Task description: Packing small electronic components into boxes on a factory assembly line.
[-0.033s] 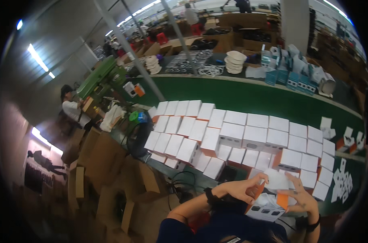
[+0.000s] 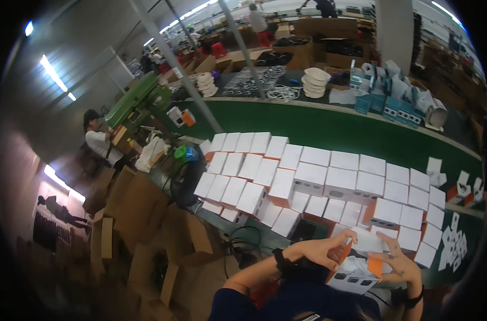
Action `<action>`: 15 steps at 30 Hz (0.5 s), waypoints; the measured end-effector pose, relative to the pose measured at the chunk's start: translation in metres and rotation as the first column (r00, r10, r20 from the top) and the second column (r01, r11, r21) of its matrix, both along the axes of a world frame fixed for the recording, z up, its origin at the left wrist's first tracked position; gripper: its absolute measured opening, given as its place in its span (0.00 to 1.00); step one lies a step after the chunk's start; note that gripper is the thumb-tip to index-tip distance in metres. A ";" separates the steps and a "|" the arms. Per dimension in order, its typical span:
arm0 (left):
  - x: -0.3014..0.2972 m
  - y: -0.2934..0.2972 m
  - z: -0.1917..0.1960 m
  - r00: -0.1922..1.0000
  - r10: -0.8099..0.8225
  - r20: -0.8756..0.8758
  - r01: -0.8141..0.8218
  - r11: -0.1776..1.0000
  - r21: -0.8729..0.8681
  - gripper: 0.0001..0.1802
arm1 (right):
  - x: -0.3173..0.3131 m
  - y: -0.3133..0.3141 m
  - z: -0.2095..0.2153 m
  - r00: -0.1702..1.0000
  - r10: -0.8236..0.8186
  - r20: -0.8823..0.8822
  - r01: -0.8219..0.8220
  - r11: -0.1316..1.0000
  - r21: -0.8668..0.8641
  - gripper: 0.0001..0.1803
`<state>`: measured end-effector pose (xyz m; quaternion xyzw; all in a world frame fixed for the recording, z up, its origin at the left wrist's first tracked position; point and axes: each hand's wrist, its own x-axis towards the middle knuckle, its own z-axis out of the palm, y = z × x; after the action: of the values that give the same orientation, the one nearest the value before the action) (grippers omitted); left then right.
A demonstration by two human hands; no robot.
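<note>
Close to my body is a white-and-orange carton (image 2: 353, 282) with its top flaps raised and dark pictures on its front. Crumpled clear plastic (image 2: 356, 263) shows inside it. My left hand (image 2: 325, 251) grips the left orange flap between thumb and fingers. On the opposite side, my right hand (image 2: 398, 261) holds the right orange flap, its thumb low on the side and its fingers reaching up to the raised white lid (image 2: 367, 242). Just beyond my hands, many closed white cartons (image 2: 309, 174) with orange sides stand in packed rows on the bench.
Loose white pieces (image 2: 453, 247) lie on the green surface at right, near a few opened cartons (image 2: 463, 184). Teal boxes (image 2: 398, 109) and stacked white round parts (image 2: 315, 83) stand across the green belt (image 2: 243, 119). Brown cardboard boxes (image 2: 141, 214) fill the left floor; a person (image 2: 101, 142) stands behind.
The whole view has shifted very slightly to the right. Both hands stay at the carton's flaps, with hardly any movement.
</note>
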<state>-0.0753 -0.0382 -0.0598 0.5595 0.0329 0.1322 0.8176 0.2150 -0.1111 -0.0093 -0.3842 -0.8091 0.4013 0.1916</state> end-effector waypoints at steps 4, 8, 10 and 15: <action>-0.002 -0.007 -0.007 0.997 0.065 -0.039 -0.068 0.995 -0.068 0.37 | 0.005 0.012 -0.004 0.993 0.059 -0.102 -0.076 0.982 -0.174 0.37; -0.002 -0.023 -0.032 0.927 0.373 0.049 -0.367 0.925 -0.103 0.27 | 0.008 -0.003 -0.031 0.840 -0.359 -0.407 0.265 0.926 -0.269 0.37; -0.005 -0.029 -0.035 0.889 0.455 0.042 -0.453 0.890 -0.052 0.25 | 0.007 -0.017 -0.043 0.825 -0.431 -0.365 0.334 0.893 -0.301 0.37; -0.008 -0.061 -0.053 0.811 0.546 0.210 -0.489 0.830 -0.270 0.23 | -0.017 -0.048 -0.083 0.619 -0.591 -0.517 0.464 0.807 -0.367 0.31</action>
<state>-0.0830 -0.0987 -0.1128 0.4185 0.0829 0.4236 0.7991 0.1977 -0.1589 -0.0922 -0.4719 -0.5088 0.5061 0.5121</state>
